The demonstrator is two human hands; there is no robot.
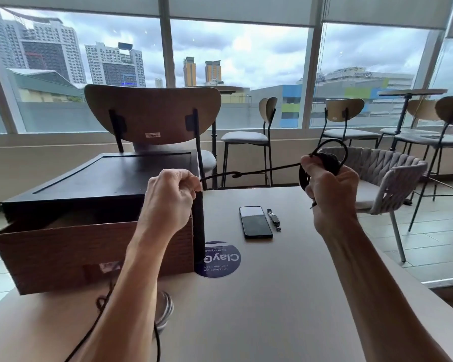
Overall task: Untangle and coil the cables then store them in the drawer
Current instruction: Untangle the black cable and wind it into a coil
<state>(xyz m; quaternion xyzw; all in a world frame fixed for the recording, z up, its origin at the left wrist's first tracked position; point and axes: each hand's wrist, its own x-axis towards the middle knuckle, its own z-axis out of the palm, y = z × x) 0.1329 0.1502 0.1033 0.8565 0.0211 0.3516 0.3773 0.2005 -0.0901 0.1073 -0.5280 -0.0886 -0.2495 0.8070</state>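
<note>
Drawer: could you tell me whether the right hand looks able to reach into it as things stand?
Probably yes: the drawer stands pulled open, though the left forearm crosses above it and the right hand grips the coiled cable.

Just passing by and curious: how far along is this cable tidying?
Roughly midway. Done: the drawer stands pulled open, and a pale coil lies looped on the table. In hand: the right hand grips a part-wound black coil, and the left hand pinches the cable stretched from it. Left: finishing that winding, the loose black strand by the left forearm, and storing everything; the drawer's inside is hidden.
</note>
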